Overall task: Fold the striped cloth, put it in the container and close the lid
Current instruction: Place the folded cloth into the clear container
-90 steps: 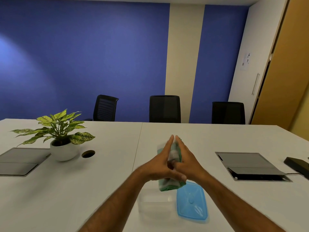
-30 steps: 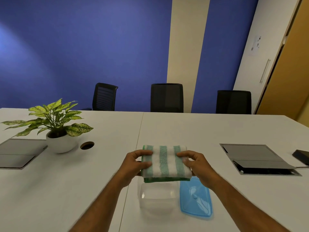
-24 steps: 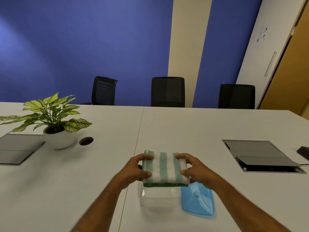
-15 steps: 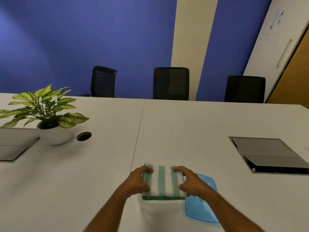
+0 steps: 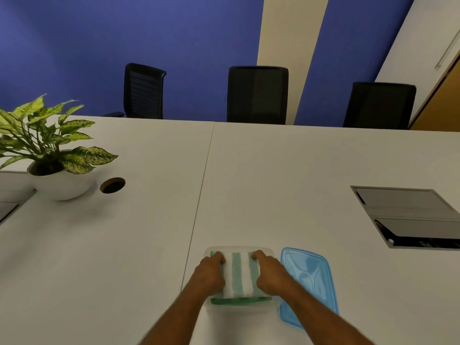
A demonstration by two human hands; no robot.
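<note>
Both hands, left hand and right hand, grasp the folded striped cloth inside the clear container; the blue lid lies at its 3 o'clock.

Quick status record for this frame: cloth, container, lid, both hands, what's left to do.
cloth: folded striped cloth, at the mouth of the container, between both hands
container: clear container, on the table, open
lid: blue lid, flat on the table just right of the container, not on it
left hand: left hand grips the cloth's left edge
right hand: right hand grips the cloth's right edge
remaining: release cloth, fit lid
</note>
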